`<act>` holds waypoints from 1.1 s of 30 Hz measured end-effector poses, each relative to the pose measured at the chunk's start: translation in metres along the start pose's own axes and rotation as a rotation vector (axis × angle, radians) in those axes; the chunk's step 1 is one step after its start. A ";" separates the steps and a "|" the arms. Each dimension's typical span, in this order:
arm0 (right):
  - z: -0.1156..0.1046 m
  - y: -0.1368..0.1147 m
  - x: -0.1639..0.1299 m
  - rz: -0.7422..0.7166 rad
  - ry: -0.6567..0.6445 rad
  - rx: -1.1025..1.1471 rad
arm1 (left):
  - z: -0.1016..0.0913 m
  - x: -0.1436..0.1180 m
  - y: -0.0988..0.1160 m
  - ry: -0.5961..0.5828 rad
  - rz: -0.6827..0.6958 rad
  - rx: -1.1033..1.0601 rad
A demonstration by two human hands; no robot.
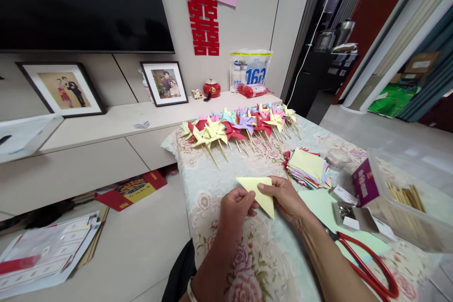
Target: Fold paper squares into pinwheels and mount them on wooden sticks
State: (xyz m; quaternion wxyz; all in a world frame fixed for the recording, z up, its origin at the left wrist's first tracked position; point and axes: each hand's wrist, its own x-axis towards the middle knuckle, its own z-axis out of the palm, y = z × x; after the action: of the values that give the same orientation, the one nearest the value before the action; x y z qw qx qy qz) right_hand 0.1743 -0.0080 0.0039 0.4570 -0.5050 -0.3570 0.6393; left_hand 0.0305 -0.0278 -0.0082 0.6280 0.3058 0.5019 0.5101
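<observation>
A pale yellow paper (264, 198), folded into a triangle, is held between my two hands above the table. My left hand (238, 205) pinches its lower left side between thumb and fingers. At the upper right corner my right hand (283, 193) grips it, thumb on top. Behind them lie several paper pinwheels (244, 122) on wooden sticks, in yellow, red, purple, pink and blue. To the right is a stack of coloured paper squares (307, 165). Red-handled scissors (371, 257) lie partly under my right forearm.
On the right of the flowered tablecloth (212, 184) stand a clear plastic box (399, 226) of wooden sticks, a small open box (348, 214) of metal pieces and a round clear container (336, 158). A cabinet (106, 151) with picture frames runs along the wall.
</observation>
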 end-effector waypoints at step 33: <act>0.005 -0.002 -0.002 -0.030 0.026 0.053 | 0.001 -0.002 -0.002 0.007 0.052 0.009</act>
State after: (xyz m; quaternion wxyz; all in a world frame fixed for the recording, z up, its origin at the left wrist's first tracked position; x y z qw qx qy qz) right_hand 0.1702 -0.0091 0.0079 0.4844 -0.4955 -0.3416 0.6350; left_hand 0.0318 -0.0303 -0.0087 0.6114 0.3198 0.4982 0.5251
